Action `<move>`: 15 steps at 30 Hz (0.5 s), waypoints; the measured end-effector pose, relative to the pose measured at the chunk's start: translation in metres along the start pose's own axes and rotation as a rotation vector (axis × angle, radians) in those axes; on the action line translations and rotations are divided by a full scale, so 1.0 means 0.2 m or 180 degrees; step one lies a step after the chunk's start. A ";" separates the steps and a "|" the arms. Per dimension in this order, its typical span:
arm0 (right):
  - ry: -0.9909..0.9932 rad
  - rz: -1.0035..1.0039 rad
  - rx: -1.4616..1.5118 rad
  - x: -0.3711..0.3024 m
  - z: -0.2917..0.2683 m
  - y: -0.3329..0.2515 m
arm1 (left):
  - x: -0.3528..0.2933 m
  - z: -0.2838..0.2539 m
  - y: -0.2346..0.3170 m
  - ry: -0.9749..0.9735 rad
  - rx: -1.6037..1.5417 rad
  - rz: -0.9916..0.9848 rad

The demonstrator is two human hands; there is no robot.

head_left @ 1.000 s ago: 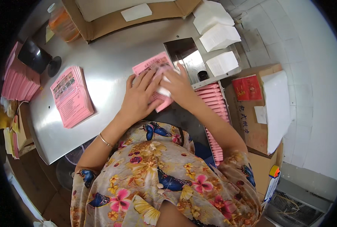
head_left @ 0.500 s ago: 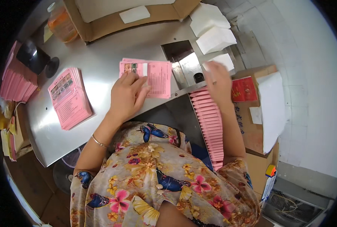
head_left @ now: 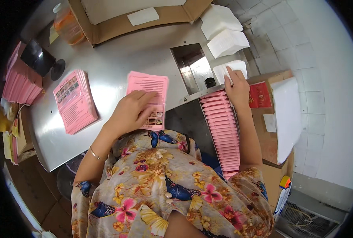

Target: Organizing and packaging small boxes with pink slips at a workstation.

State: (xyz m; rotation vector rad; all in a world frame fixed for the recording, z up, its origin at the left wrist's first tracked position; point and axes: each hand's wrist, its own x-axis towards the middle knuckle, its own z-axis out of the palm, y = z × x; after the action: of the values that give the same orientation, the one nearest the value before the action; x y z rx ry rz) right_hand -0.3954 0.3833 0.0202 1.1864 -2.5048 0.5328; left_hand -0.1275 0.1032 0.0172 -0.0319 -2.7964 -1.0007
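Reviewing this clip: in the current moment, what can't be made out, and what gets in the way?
All in the head view:
Pink sheet: middle hidden under the left hand; its fine print is too small to read.
White paper stack: near side partly covered by the right hand; whether the fingers grip a piece is unclear.
Red packet: left edge behind the right hand.
Cardboard box: far side cut off by the picture's upper edge.

Metal bench (head_left: 109, 55). Pink sheets (head_left: 146, 82) under left hand (head_left: 129, 109); pink stack (head_left: 76, 107) to that hand's left. White paper stack (head_left: 240, 66) touches right hand's (head_left: 237, 89) fingertips; white piles (head_left: 228, 42) beyond. Cardboard box (head_left: 168, 21) well past both hands; orange-tinted jar (head_left: 70, 27) at its left.
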 end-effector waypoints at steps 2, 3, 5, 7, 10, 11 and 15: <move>-0.0074 0.0127 0.0007 0.01 -0.02 -0.03 | -0.05 -0.05 0.01 -0.0186 -0.0314 -0.0032; -0.0149 0.0233 0.0015 0.01 -0.03 -0.05 | -0.08 -0.06 0.01 -0.0194 -0.0308 -0.0035; -0.0189 0.0253 0.0001 0.02 -0.04 -0.05 | -0.11 -0.05 0.00 0.0018 -0.0331 0.0103; -0.0227 0.0269 -0.0020 0.02 -0.04 -0.03 | -0.13 -0.04 0.01 0.0012 -0.0343 0.0029; -0.0180 0.0224 0.0105 0.02 -0.02 0.01 | -0.15 -0.03 0.00 0.0035 -0.0382 -0.0069; -0.0209 0.0270 0.0100 0.02 -0.02 0.01 | -0.16 -0.03 -0.01 0.0041 -0.0391 -0.0092; -0.0101 -0.0082 -0.0278 0.03 -0.02 0.02 | -0.20 -0.01 -0.06 0.0149 -0.0028 0.0012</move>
State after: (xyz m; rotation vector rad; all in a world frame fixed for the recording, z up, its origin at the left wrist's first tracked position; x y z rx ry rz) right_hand -0.4019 0.3833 0.0267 1.2015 -2.5081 0.3969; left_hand -0.0894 0.0940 0.0036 -0.0147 -2.7490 -0.9997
